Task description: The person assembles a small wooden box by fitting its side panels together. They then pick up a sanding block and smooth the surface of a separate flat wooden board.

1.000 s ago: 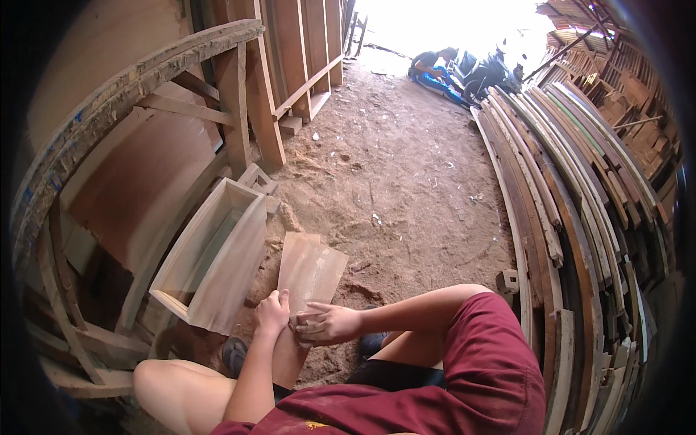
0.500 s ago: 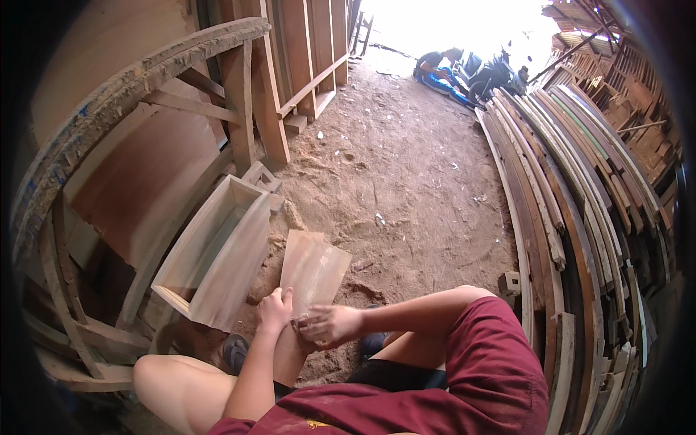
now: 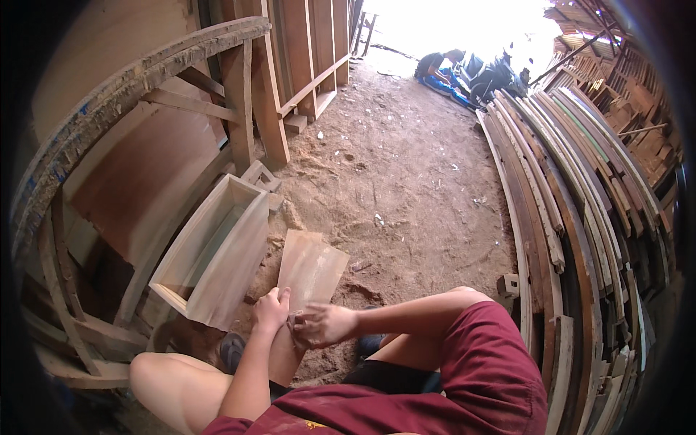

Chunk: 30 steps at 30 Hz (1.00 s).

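A flat, pale wooden board [image 3: 312, 267] slants from between my knees out toward the dirt floor. My left hand [image 3: 272, 310] is closed on its left edge, thumb pointing up. My right hand [image 3: 325, 325] is bent over the board's near part, fingers curled and pressed together. A small greyish piece shows at those fingertips, too small to name. Just left of the board stands a long open wooden box [image 3: 235, 264], like a drawer, tilted and with bare sides.
Curved wooden framework [image 3: 152, 69] rises on the left. Stacked planks [image 3: 558, 217] line the right side, with a small wooden block [image 3: 508, 285] beside them. Another person [image 3: 435, 69] sits on the floor far ahead near a motorcycle [image 3: 493, 80].
My right hand has shifted slightly right and up on the board, and my left hand a little left. The distant person is leaning lower.
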Available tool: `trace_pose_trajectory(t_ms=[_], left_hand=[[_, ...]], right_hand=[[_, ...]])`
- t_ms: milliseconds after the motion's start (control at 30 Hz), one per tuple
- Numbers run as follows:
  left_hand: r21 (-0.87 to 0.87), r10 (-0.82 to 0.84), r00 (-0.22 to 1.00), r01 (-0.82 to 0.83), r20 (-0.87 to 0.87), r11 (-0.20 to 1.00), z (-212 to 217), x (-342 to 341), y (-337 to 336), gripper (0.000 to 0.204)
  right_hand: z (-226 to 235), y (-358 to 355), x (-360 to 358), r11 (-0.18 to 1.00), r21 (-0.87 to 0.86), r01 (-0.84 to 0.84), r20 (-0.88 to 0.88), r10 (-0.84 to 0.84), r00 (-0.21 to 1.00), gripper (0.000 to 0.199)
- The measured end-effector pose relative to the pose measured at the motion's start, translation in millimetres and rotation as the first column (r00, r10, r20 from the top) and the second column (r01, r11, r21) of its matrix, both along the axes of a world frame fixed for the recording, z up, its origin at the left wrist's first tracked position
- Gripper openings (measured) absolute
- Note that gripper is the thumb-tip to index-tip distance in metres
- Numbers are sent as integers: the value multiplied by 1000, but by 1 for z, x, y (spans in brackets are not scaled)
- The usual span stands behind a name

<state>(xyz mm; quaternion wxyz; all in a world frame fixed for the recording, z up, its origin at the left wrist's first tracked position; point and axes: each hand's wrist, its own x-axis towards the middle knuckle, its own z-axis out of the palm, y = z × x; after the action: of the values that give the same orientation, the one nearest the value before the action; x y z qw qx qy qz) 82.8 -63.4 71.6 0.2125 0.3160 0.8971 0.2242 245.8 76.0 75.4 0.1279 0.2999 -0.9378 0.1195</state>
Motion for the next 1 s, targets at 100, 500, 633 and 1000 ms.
trace_pose_trajectory(t_ms=[100, 500, 633, 1000], left_hand=[[-8, -20, 1000, 20, 5, 1000, 5, -1, 0, 61], [-21, 4, 1000, -4, -1, 1000, 2, 0, 0, 62], [19, -16, 999, 16, -42, 1000, 3, 4, 5, 63], [43, -33, 997, 30, 71, 999, 0, 0, 9, 62]], right_hand=[[13, 52, -21, 955, 222, 196, 102, -222, 970, 50], [1, 10, -6, 978, 192, 84, -130, -59, 990, 34], [12, 101, -32, 767, 385, 513, -126, -507, 853, 40], [-21, 61, -16, 911, 342, 232, 197, -310, 930, 38]])
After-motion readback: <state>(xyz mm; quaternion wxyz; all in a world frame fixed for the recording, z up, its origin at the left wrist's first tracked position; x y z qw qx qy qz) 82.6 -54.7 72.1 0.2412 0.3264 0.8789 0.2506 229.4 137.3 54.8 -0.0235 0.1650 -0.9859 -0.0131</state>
